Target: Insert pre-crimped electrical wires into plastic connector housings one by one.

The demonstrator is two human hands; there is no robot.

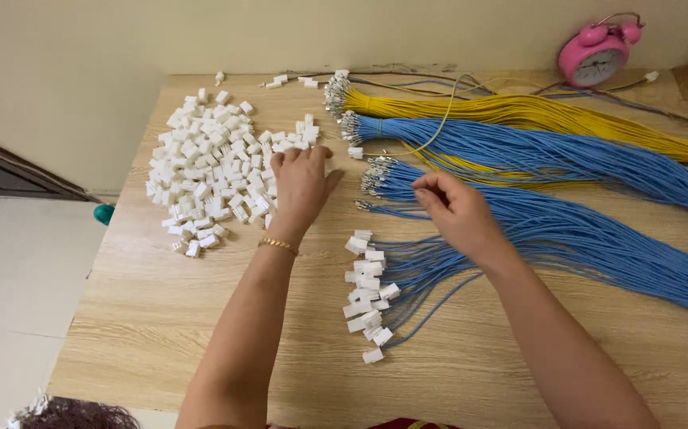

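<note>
My left hand (302, 184) lies palm down at the right edge of a heap of small white plastic connectors (213, 171), fingers curled over a few of them; whether it grips one is hidden. My right hand (456, 208) pinches at the metal-tipped ends of a bundle of loose blue wires (598, 238). Below both hands lies a small pile of blue wires fitted with white connectors (369, 294). A gold bracelet (279, 245) sits on my left wrist.
A second blue wire bundle (518, 147) and a yellow wire bundle (534, 111) fan out across the back of the wooden table (201, 334). A pink alarm clock (595, 57) stands at the far right by the wall. The table's left edge drops to a pale floor.
</note>
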